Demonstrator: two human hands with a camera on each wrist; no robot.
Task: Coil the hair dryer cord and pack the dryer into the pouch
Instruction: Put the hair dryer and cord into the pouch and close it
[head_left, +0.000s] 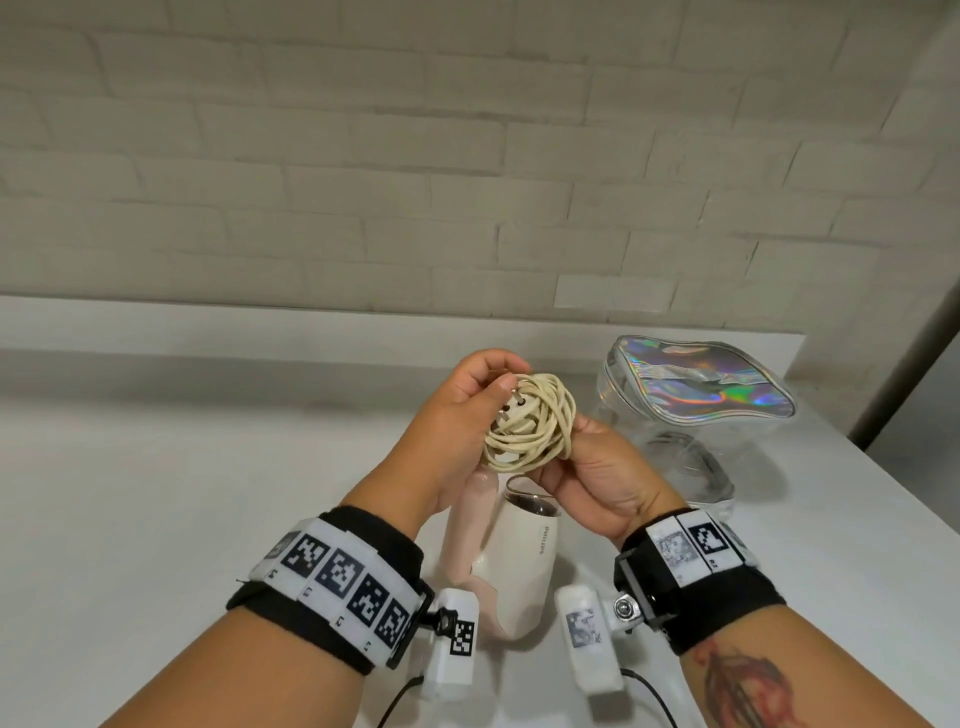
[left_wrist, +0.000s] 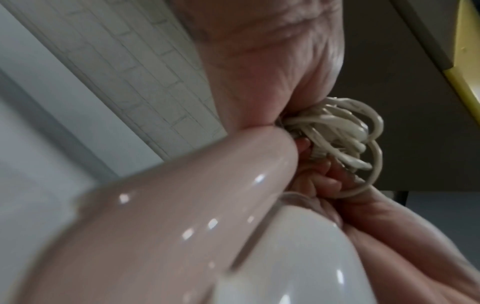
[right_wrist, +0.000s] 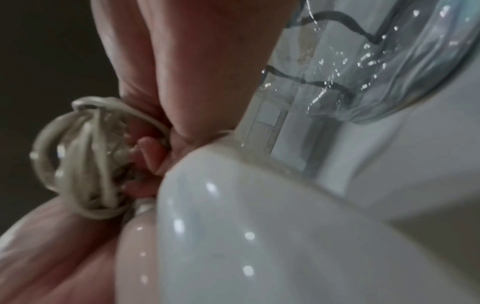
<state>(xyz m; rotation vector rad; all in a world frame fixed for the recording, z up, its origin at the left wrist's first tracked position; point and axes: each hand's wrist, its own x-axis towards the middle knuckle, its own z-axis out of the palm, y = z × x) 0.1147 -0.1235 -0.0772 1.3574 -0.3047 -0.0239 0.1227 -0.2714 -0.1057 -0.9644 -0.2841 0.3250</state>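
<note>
A cream cord (head_left: 535, 423), wound into a loose coil with its two-pin plug (head_left: 148, 415) on top, is held up between both hands. My left hand (head_left: 467, 405) grips the coil's left side, thumb by the plug. My right hand (head_left: 592, 467) grips its lower right side. Below them the white and pink hair dryer (head_left: 514, 566) lies on the table, handle on the left. The dryer's pink handle (left_wrist: 161, 216) and white body (right_wrist: 272, 236) fill the wrist views, with the coil (left_wrist: 345, 144) (right_wrist: 83, 164) behind them. The clear pouch (head_left: 691, 415) with a holographic top stands at the right.
The white table (head_left: 182, 493) runs left and forward of the hands. A white brick wall (head_left: 415, 156) rises behind a raised ledge. The table's right edge (head_left: 883, 493) falls away just past the pouch.
</note>
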